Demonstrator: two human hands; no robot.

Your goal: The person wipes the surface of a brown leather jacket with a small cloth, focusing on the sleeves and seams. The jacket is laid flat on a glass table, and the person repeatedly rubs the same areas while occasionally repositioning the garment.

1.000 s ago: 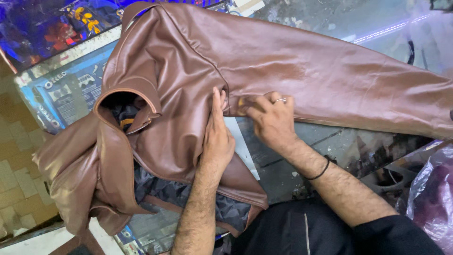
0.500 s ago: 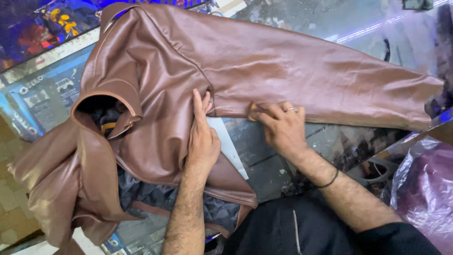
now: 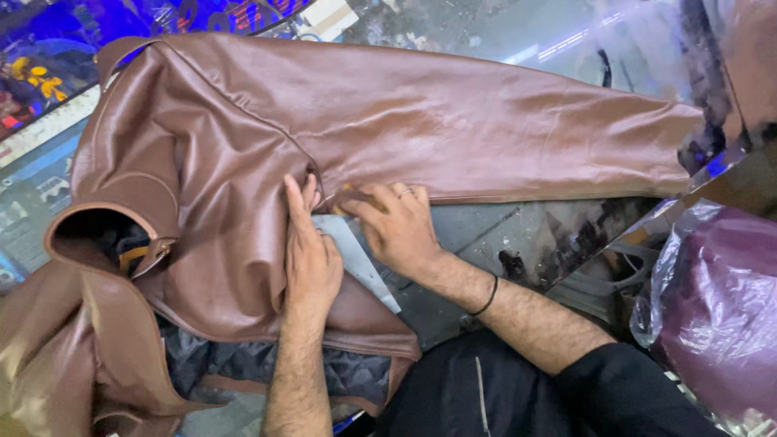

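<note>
1. The left hand (image 3: 312, 263) lies flat, fingers together, pinning the brown jacket (image 3: 243, 162) spread across the worktop (image 3: 486, 235); lifting could let the leather slide.
2. The right hand (image 3: 396, 226) pinches the sleeve (image 3: 502, 129) seam near the armpit; tugging might wrinkle it.
3. The sleeve's cuff reaches the worktop's far right edge and could droop.

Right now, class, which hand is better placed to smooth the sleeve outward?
Right. The right hand touches the sleeve's lower edge near the armpit; the left hand lies flat on the jacket body.

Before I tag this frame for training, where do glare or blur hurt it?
Head view: sheen streaks the brown jacket sleeve; the glass counter mirrors coloured lights; the top-right corner smears; both hands, left hand and right hand, look sharp.
</note>
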